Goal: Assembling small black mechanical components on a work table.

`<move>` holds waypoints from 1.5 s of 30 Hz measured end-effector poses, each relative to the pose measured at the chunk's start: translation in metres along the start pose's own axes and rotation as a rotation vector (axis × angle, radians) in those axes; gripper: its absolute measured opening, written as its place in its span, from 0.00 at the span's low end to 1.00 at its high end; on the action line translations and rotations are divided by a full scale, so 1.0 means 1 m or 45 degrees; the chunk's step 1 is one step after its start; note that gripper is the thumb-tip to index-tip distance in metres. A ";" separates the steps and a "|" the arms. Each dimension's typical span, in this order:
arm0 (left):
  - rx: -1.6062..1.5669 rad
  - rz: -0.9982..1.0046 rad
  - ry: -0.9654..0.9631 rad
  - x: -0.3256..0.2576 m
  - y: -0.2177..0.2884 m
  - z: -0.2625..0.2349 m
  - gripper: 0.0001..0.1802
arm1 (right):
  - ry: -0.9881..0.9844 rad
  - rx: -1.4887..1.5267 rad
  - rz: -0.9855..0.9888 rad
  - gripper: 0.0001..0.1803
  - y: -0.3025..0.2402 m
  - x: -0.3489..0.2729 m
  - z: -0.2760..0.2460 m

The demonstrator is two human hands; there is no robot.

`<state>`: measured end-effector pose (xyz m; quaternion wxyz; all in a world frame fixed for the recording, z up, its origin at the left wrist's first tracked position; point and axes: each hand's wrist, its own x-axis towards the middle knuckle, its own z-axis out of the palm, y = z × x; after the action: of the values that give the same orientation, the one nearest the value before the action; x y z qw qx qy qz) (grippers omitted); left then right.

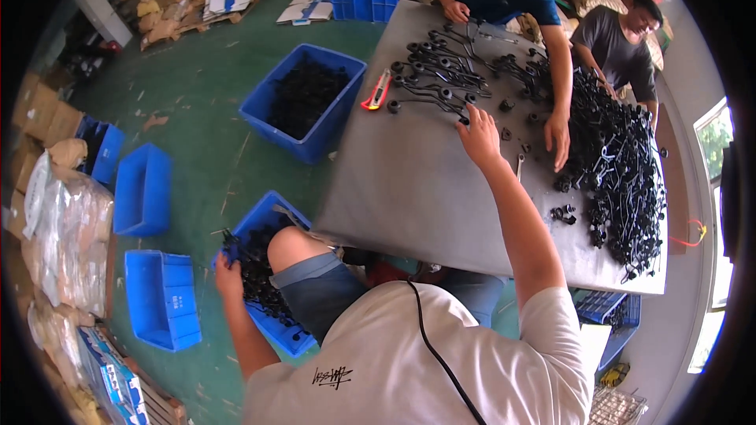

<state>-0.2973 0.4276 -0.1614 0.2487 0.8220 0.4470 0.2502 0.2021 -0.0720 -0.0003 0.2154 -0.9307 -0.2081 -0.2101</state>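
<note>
My right hand [478, 134] stretches across the grey table [409, 189], fingers spread, touching the near end of a row of black rod-shaped parts [441, 79]. My left hand [229, 267] hangs down at my left side, closed on a black part at the edge of a blue bin [272, 327] filled with black parts by my knee. A large heap of black parts [622, 173] lies along the table's right side.
Two other people work at the table's far side; one person's hand [557, 138] rests on it. A red utility knife [378, 90] lies at the table's left edge. Blue bins [303, 102] [142, 189] [161, 299] stand on the green floor, cardboard boxes and bags at left.
</note>
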 end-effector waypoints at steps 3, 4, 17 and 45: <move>0.311 -0.233 -0.292 -0.020 0.033 0.025 0.33 | -0.236 -0.127 0.081 0.22 0.033 0.007 0.023; 0.308 -0.239 -0.286 -0.025 0.040 0.026 0.33 | -0.214 -0.070 0.093 0.20 0.029 0.010 0.029; -0.841 0.548 -0.332 -0.057 0.349 0.065 0.22 | 0.110 2.373 1.116 0.11 -0.032 -0.049 -0.048; -0.571 0.556 -1.154 -0.083 0.427 0.163 0.20 | 0.522 -0.553 1.071 0.30 0.300 -0.257 -0.222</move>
<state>0.0274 0.1225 -0.0294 0.5277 0.8479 0.0502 0.0062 0.0670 -0.5027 -0.0363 0.1194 -0.8968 0.2793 -0.3217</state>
